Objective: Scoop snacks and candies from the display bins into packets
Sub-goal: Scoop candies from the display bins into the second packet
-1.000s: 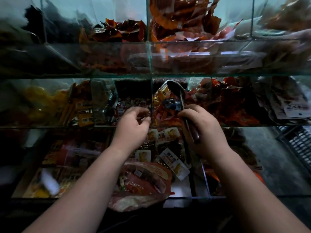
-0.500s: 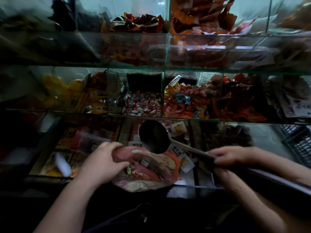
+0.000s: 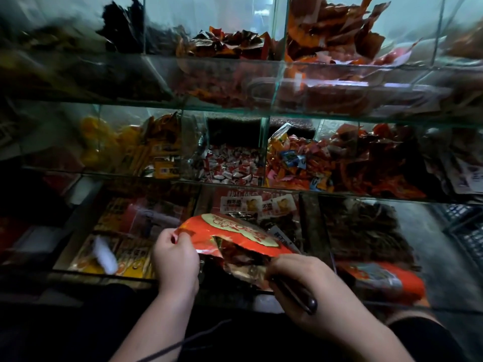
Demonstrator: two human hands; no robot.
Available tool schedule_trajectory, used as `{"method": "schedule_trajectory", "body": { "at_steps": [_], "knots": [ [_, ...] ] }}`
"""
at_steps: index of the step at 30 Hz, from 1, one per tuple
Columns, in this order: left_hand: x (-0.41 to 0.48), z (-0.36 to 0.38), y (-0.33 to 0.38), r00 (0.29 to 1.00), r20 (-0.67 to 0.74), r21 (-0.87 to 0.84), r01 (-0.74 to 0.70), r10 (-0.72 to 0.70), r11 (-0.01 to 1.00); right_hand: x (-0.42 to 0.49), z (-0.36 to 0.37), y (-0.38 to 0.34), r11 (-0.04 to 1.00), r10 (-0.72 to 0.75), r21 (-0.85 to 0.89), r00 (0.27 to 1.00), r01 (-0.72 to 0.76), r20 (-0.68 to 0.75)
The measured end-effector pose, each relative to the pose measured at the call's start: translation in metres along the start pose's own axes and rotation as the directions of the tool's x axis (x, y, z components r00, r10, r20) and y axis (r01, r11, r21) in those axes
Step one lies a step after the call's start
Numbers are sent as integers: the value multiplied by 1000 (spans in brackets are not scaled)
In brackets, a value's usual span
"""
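Observation:
A red plastic packet (image 3: 235, 235) with a pale printed oval hangs open in front of the lowest glass bin. My left hand (image 3: 175, 257) pinches its left rim. My right hand (image 3: 300, 280) grips the packet's right rim and also holds the dark handle of the scoop (image 3: 298, 296), which sticks out toward me below the palm. The scoop's bowl is hidden behind the packet and hand. Wrapped snacks show dimly inside the packet's mouth. Above, the middle shelf holds red-and-white wrapped candies (image 3: 232, 167) and mixed colourful candies (image 3: 295, 163).
Glass bins stand in three tiers with glass dividers. Orange-red packets (image 3: 337, 40) fill the top row, yellow snacks (image 3: 104, 145) the middle left. A second red bag (image 3: 384, 279) lies at the lower right. A dark crate (image 3: 465, 231) sits far right.
The scoop has come out of the packet and its handle now lies along my right palm. My right hand has taken the packet's right rim. The packet is lifted and spread between both hands.

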State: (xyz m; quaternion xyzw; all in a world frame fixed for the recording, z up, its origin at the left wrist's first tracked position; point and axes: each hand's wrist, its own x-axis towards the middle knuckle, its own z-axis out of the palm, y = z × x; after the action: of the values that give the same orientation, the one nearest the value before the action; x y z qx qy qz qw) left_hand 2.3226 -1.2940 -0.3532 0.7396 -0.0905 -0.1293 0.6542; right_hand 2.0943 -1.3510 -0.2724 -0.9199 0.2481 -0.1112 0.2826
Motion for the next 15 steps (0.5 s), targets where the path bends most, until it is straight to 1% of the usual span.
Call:
{"method": "schedule_trajectory", "body": {
  "at_steps": [2,3,4,5,6,7,9,11,12,13,15],
  "knots": [
    [-3,2,-5,998,-11,-54,67,-68,996,3,-7,5,999,-11,-45,999,9,-46],
    [-3,2,-7,998,9,-33,70,-70,997,6,-11,7,998,-6,-58,997,2,-78],
    [-2,0,-9,997,64,33,47,-49,998,8,-14,9,998,1,-69,994,-9,-107],
    [-1,-3,-12,988,151,134,-3,-17,991,11,-17,12,996,14,-84,991,-26,-132],
    [0,-6,-14,968,252,258,-72,5,963,14,-19,15,995,24,-96,987,-40,-160],
    [0,-9,-16,943,334,377,-144,11,915,16,-19,19,995,40,-86,979,-58,-199],
    [-2,-11,-15,903,429,540,-284,31,792,19,-18,24,991,132,17,951,-133,-279],
    [-6,-6,-5,863,496,617,-425,91,662,18,-14,29,963,266,130,920,-237,-289],
    [-9,0,0,842,527,631,-477,112,612,16,-11,29,951,303,154,910,-269,-284],
    [-11,6,4,823,555,629,-512,123,585,13,-10,29,948,311,153,907,-277,-285],
    [-11,20,10,805,575,613,-542,145,576,6,-8,24,961,271,121,924,-247,-270]
  ]
}}
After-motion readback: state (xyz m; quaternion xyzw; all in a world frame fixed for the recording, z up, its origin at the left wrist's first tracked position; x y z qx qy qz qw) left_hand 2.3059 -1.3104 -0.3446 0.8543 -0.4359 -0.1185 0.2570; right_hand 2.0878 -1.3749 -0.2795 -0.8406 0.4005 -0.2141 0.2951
